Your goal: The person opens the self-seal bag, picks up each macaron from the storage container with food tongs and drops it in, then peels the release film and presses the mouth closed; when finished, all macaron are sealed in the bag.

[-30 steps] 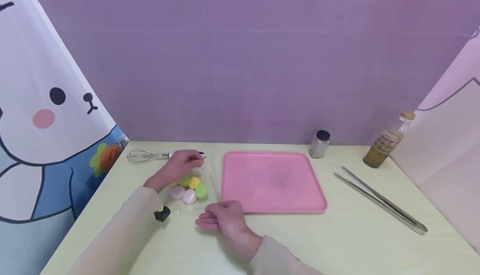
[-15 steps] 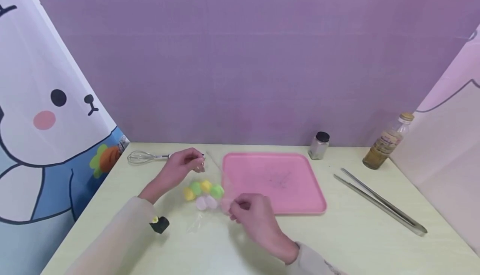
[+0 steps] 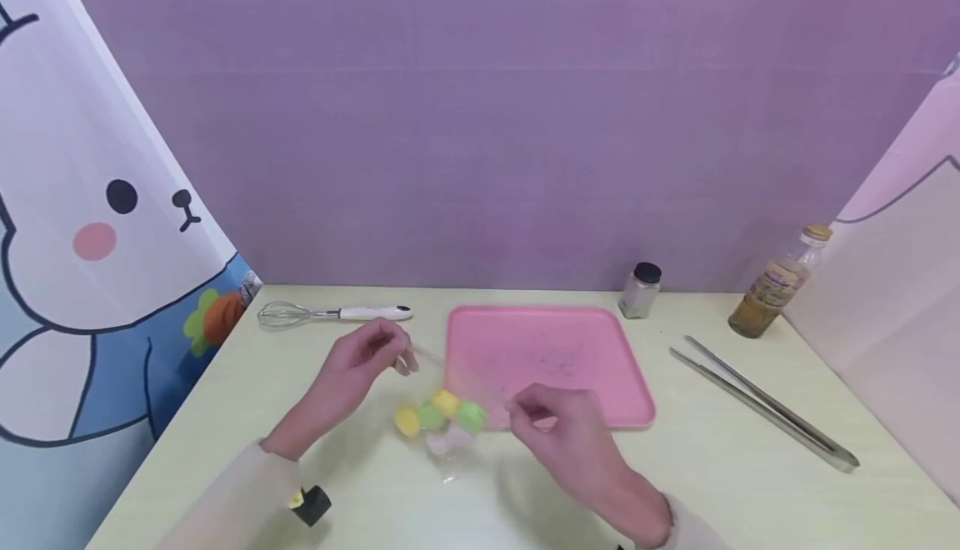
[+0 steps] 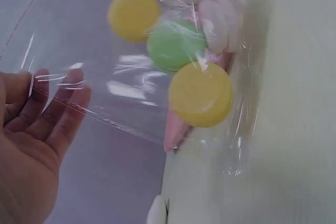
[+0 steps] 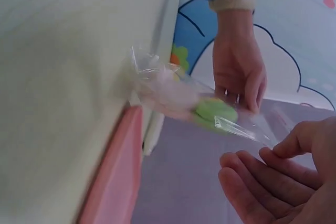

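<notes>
Between the two hands hangs a clear plastic bag (image 4: 131, 90) with several round yellow, green and pale lilac pieces, one yellow piece (image 4: 200, 95) lowest in the left wrist view. My left hand (image 3: 356, 371) pinches the bag's left upper corner between thumb and fingers. At the other upper corner, my right hand (image 3: 577, 442) pinches the film between thumb and index finger, its other fingers extended in the right wrist view. The pieces have gathered toward the bottom of the bag, above the table. In the head view the bag overlaps the front left of the pink tray (image 3: 540, 312).
Behind my left hand lies a whisk (image 3: 375, 313) with a white handle. A small jar (image 3: 639, 293) with a black lid stands behind the tray. To the right are metal tongs (image 3: 765, 404) and a bottle (image 3: 772, 287) of brownish liquid. A purple backdrop (image 3: 480, 117) rises behind the table.
My right hand has moved right from beside the bag and now pinches its corner. The bag has lifted off the table and shifted right and nearer, its pieces sliding together. My left hand has come slightly nearer.
</notes>
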`<state>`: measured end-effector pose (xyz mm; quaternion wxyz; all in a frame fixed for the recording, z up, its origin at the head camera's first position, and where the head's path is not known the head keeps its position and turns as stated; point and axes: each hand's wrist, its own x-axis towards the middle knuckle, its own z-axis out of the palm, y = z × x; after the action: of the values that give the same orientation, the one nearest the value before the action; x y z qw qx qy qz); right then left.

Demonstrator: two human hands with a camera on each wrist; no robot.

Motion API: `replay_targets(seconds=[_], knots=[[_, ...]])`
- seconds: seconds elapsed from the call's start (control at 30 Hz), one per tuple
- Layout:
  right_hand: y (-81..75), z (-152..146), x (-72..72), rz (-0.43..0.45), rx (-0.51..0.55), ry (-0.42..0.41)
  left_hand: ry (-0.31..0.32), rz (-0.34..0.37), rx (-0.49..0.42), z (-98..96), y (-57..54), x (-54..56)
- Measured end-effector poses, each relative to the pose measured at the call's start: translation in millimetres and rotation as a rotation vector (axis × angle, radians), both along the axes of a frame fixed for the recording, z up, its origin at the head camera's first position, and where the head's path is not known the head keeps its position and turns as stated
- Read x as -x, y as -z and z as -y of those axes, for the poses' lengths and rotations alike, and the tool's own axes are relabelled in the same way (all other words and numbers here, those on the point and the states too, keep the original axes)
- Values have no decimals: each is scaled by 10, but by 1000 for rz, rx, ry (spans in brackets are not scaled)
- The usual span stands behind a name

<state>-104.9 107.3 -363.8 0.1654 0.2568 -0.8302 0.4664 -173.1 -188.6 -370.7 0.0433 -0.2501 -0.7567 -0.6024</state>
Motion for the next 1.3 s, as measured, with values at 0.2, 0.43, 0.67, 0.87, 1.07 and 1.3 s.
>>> replay_targets(seconds=[0.2, 0.43, 0.67, 0.87, 1.07, 1.3], knots=[[-88, -228, -29, -171, 24, 8, 60, -53, -57, -150, -86, -270], [-121, -427, 24, -363, 63, 32, -7, -151, -67, -324, -160, -483], [-150, -506, 39, -450, 166, -7, -53, -201, -113, -442, -201, -582], [-157, -537, 23, -450, 184, -3, -16, -199, -193, -521, -182, -626], [-152, -561, 1, -370, 171, 18, 30, -133, -241, -602, -108, -657], [-114, -589, -79, -28, 221, 89, 7, 150, -292, -715, -16, -706]])
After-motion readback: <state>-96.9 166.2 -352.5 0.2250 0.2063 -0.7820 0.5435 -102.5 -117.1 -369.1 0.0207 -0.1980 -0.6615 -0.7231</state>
